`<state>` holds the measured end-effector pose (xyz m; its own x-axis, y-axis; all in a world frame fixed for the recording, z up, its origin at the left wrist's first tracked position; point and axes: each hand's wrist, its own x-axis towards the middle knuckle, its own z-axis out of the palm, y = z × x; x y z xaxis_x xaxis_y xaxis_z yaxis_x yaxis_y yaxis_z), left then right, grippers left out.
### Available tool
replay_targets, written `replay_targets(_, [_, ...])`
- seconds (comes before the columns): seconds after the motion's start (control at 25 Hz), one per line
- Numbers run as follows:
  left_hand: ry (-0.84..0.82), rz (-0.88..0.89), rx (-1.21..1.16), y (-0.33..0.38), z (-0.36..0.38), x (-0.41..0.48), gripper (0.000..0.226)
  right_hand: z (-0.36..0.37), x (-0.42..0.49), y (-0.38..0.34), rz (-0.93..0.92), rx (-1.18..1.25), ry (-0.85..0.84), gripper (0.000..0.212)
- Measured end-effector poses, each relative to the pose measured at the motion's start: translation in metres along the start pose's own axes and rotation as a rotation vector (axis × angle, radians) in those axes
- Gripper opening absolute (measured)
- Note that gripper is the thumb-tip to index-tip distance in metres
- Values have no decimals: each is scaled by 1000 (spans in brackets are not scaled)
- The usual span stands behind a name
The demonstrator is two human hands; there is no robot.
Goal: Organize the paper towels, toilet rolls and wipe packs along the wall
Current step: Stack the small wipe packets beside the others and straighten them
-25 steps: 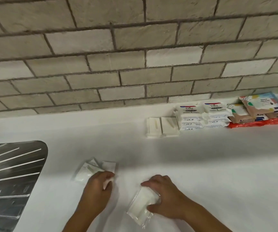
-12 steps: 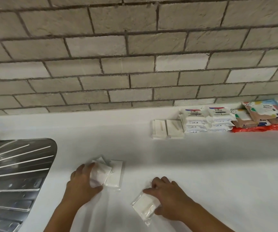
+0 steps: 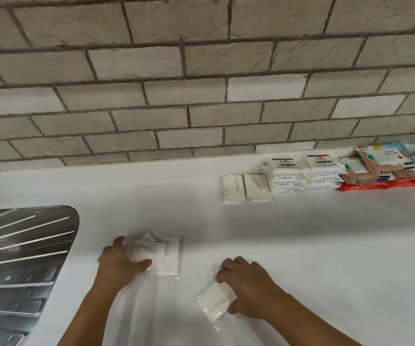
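Bare forearms (image 3: 101,303), bare hands (image 3: 249,288)

Two hands (image 3: 120,264) (image 3: 249,288), two held packs (image 3: 146,252) (image 3: 212,299), one drainboard (image 3: 21,245)

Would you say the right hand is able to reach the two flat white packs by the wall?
Probably yes: the stretch of counter between the right hand and the flat white packs looks bare. Its fingers grip a wrapped pack, though, so it could hardly pick up another.
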<state>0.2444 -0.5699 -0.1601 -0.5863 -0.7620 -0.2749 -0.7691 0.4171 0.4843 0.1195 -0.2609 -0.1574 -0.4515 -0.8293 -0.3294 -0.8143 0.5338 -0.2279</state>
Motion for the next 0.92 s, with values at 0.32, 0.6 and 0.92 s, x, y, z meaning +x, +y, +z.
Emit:
replay_targets(0.32, [93,-36,-402,-7,5,-11,19,-8,2,8,162,58,-71,76])
replay_targets(0.6, [59,-94,-841,14,18,-40,42,-10,5,6,238,273,-12,57])
replay_targets(0.92, [115,-72,-966,50,43,-54,38,-14,4,15,379,890,217,28])
